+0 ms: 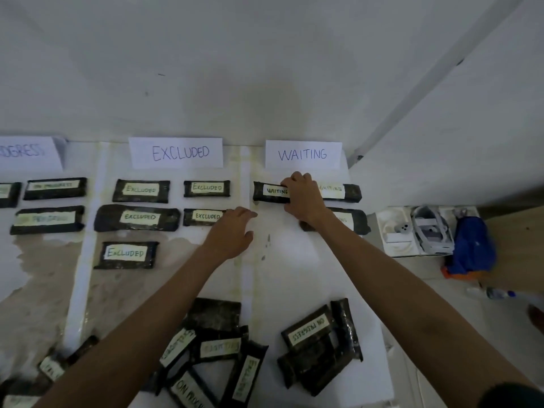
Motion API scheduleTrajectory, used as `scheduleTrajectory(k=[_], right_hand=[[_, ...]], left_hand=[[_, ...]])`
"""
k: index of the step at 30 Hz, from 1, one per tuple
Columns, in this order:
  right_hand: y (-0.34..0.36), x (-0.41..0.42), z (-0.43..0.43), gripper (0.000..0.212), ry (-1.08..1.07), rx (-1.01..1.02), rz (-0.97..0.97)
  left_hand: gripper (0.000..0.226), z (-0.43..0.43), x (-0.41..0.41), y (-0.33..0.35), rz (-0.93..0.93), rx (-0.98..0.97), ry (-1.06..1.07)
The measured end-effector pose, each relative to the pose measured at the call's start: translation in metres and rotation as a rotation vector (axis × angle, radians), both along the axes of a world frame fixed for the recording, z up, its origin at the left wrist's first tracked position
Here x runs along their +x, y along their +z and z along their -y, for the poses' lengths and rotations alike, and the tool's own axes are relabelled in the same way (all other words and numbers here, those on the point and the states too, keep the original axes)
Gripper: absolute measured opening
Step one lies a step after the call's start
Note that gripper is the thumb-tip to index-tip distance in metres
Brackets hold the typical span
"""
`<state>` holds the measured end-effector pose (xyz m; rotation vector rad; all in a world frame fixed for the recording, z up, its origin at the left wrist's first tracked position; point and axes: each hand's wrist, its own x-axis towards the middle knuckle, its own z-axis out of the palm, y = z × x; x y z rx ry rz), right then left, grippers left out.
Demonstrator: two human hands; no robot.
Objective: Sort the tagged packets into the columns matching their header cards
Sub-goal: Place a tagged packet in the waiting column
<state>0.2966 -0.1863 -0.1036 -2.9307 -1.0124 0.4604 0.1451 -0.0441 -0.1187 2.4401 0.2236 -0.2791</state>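
Sorting roughly half done. The right hand [303,198] grips a WAITING packet [269,192] just below the WAITING card [303,154]. The left hand [232,231] hovers nearby, fingers loosely spread, empty. Sorted packets [141,190] lie in rows; unsorted piles [321,343] remain.

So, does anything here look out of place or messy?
Nothing is misfiled that I can read. The unsorted pile lies jumbled, packets overlapping at angles, and brownish patches show at the left.
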Motion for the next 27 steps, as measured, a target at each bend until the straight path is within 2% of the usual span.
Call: scheduleTrajectory(k=[4,8,10,20,27], right_hand=[[-0.011,0.016,-0.004,0.049,0.041,0.060,-0.044],[-0.019,0.024,-0.007,0.030,0.052,0.153,-0.108],[-0.022,0.026,-0.007,0.027,0.081,0.152,-0.120],[-0.019,0.015,-0.004,0.026,0.125,0.212,-0.040],[0.011,-0.059,-0.004,0.028,0.119,0.358,-0.137]], left_hand=[[0.046,0.009,0.015,-0.011,-0.030,0.033,-0.006],[0.047,0.010,0.024,-0.016,-0.046,0.062,0.010],[0.046,0.010,0.026,-0.018,-0.022,0.072,0.014],[0.044,0.005,0.022,-0.014,0.068,0.072,0.011],[0.038,-0.017,-0.032,0.008,0.119,0.065,0.014]])
